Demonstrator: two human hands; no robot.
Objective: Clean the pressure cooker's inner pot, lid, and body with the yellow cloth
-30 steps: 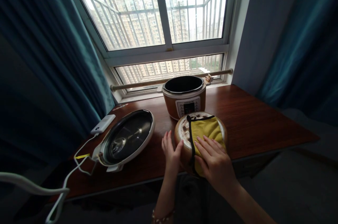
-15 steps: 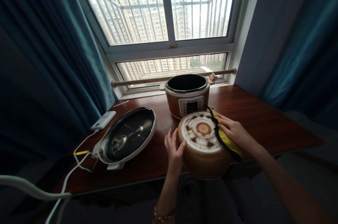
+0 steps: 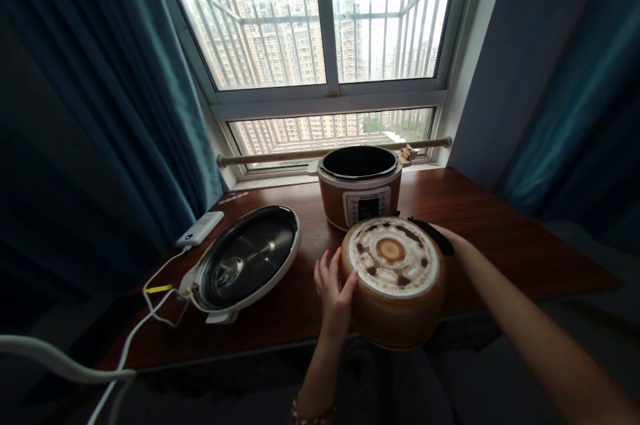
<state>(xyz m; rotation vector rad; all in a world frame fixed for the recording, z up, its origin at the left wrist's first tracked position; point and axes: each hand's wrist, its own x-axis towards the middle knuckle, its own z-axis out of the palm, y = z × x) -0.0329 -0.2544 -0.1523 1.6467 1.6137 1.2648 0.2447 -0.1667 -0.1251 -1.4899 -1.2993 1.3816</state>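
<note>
A brown inner pot is tipped so that its stained whitish underside faces up, near the table's front edge. My left hand grips its left side, thumb on the wall and fingers spread along it. At the pot's far right side, my right hand presses a cloth against the wall. Only the cloth's dark edge shows now, and most of the fingers are hidden behind it. Just behind the pot stands a brown and white electric cooker, uncovered, with a control panel on its front.
To the left, a large round lid with a dark inside lies on the wooden table. A white power bank with a white cable is beside it. A barred window and blue curtains surround the table.
My right hand has slid the cloth from the underside's right edge to the pot's far right side; its yellow face is now out of sight. My left hand keeps its hold.
</note>
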